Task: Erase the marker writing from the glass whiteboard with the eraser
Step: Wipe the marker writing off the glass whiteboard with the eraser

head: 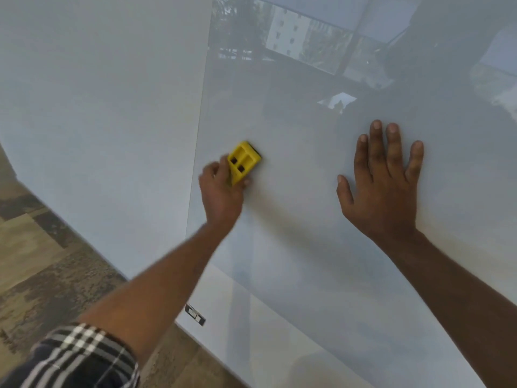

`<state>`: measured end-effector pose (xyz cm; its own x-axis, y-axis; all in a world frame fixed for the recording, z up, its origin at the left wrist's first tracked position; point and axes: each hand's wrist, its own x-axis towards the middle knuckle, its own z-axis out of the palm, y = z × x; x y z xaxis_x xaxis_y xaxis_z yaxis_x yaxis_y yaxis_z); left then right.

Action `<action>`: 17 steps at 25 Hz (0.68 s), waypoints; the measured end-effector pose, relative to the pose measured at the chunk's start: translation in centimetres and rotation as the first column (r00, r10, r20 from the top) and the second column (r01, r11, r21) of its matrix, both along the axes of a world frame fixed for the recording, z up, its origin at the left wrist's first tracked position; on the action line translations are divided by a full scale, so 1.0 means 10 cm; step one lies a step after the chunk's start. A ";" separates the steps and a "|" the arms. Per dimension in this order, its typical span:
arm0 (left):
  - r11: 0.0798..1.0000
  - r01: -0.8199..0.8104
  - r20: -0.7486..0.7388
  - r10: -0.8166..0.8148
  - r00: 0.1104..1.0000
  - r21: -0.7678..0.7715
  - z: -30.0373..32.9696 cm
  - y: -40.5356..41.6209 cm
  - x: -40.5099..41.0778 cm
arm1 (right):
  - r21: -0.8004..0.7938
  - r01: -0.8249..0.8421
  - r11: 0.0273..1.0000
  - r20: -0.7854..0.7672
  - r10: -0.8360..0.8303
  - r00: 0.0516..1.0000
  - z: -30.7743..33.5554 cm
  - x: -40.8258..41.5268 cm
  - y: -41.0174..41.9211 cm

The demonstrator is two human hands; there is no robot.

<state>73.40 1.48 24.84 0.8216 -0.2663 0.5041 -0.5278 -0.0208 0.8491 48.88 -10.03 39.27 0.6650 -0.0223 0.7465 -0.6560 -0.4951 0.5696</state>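
Near board's left edge | left hand (221, 191) grip pinches yellow plastic block eraser (242, 163), pad pressed to glossy grey glass whiteboard (293, 247) for wiping | right of grip: right hand (383, 189) spread flat, probably bracing | no marker writing visible.

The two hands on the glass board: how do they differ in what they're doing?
The left hand is curled around a yellow plastic eraser, pressing it to the glossy glass whiteboard near its left edge. The right hand holds nothing and lies flat, fingers spread. The left looks motion-blurred, the right sharp. Both touch the glass, where no marker writing shows.
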 end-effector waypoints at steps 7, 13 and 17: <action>0.999 -0.033 0.269 0.030 0.963 0.008 -0.42 -0.09 -0.62 | 0.024 -0.008 1.000 -0.002 0.009 1.000 -0.01 0.00 0.01; 0.922 0.233 0.556 -0.374 0.742 0.309 -1.46 0.02 -1.74 | 0.053 -0.017 0.998 -0.018 0.017 1.000 0.01 -0.03 0.00; 0.969 0.190 0.693 -0.246 0.678 0.158 -0.92 -0.07 -1.38 | 0.079 -0.036 0.996 -0.026 0.038 0.999 0.03 -0.05 0.00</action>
